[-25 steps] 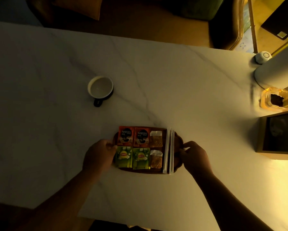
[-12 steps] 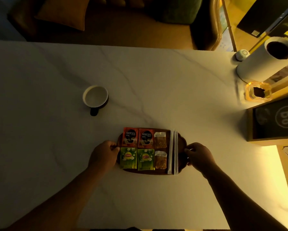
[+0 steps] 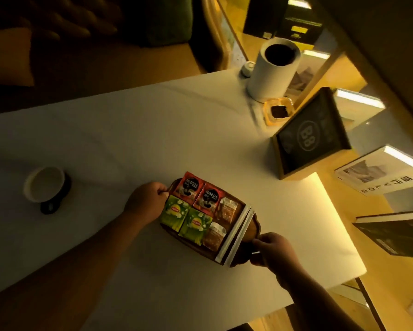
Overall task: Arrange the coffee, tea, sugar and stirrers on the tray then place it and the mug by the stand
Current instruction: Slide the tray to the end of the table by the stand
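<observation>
Dim room, warm yellow light from the right. White marble-look tabletop [image 3: 133, 130]. Dark upholstered seat [image 3: 86, 56] beyond its far edge. Pale wooden floor [image 3: 389, 290] at right.

Tray [image 3: 254, 219] low centre of frame on table [image 3: 133, 130]. In tray: coffee [image 3: 199, 194] upper row, tea [image 3: 185, 219] below it, sugar [image 3: 221, 219] right of both, stirrers [image 3: 234, 235] along right edge. Mug [image 3: 45, 185] far left, well apart. Stand [image 3: 308, 137] upper right of tray; roll [image 3: 273, 70] above stand, with possibly ashtray [image 3: 278, 111] between.
</observation>
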A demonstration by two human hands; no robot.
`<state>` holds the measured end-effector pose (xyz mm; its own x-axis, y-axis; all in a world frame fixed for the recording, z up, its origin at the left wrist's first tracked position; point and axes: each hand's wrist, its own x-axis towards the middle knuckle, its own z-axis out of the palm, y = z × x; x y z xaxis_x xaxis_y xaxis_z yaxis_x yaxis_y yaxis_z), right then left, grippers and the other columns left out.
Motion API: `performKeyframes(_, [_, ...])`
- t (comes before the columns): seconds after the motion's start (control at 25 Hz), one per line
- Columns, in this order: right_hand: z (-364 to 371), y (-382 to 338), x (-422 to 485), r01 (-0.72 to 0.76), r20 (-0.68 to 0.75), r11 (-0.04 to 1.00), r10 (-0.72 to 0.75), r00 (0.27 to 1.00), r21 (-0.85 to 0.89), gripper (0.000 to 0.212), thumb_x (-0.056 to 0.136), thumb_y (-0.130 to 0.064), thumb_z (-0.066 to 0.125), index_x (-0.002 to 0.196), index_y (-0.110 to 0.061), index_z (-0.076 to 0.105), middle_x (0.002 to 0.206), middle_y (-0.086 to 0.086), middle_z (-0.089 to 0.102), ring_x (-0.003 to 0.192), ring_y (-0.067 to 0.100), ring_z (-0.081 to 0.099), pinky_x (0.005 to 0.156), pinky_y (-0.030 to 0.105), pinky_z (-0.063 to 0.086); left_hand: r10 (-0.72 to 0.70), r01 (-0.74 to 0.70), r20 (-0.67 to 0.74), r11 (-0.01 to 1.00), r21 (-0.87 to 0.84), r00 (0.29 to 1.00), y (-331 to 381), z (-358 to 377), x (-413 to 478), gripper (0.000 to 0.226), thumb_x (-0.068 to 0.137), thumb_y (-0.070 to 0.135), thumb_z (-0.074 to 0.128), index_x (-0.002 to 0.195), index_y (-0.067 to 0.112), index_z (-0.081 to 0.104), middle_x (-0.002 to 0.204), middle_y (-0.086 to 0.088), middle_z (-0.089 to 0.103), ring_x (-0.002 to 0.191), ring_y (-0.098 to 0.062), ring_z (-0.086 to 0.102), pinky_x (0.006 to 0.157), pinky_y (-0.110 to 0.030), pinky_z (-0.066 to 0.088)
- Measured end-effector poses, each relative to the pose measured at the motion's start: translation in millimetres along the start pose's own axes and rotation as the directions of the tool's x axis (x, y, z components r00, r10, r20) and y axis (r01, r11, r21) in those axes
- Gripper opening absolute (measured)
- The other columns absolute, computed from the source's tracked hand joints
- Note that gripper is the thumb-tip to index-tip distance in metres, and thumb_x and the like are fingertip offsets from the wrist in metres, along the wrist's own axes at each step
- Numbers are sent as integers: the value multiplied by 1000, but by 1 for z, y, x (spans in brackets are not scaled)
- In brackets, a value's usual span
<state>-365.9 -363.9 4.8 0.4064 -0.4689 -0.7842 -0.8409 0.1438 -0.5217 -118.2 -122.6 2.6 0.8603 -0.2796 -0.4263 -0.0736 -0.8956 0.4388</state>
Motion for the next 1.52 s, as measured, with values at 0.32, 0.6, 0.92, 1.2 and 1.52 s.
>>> performKeyframes(0.32, [-50,34,14,-134,16,941,135,991,310,13,96,-11,66,90,0,72,71,11,79,70,27,79,60,35,64,189,-196,75,974,112,979,133,43,61,29,94,26,59,119,15,68,121,-11,69,107,-30,64,83,-35,47])
performKeyframes(0.6, [-67,36,43,-189,36,886,192,981,422,16,95,-11,65,87,1,73,72,16,79,71,29,79,62,38,65,237,-257,117,945,202,964,194,68,99,28,96,25,57,119,14,68,121,-12,68,107,-32,63,83,-37,48])
performKeyframes(0.92, [-79,36,52,-220,62,878,214,975,424,18,96,-13,67,87,0,73,72,13,80,70,27,79,59,36,64,270,-290,125,938,188,955,224,85,110,25,97,24,56,117,15,68,119,-10,68,106,-30,63,77,-34,46])
performKeyframes(1.2, [-75,36,52,-250,77,867,241,967,431,17,95,-14,69,89,1,73,73,14,80,70,28,79,62,38,65,282,-302,127,937,179,951,227,86,110,23,97,24,56,115,16,68,116,-10,69,102,-28,64,73,-34,47])
performKeyframes(1.52, [-74,30,47,-261,61,846,264,963,465,15,94,-12,70,88,2,72,74,16,79,71,30,79,66,42,65,285,-297,106,946,128,953,223,87,106,24,98,25,56,116,15,68,117,-11,69,104,-29,64,74,-33,47])
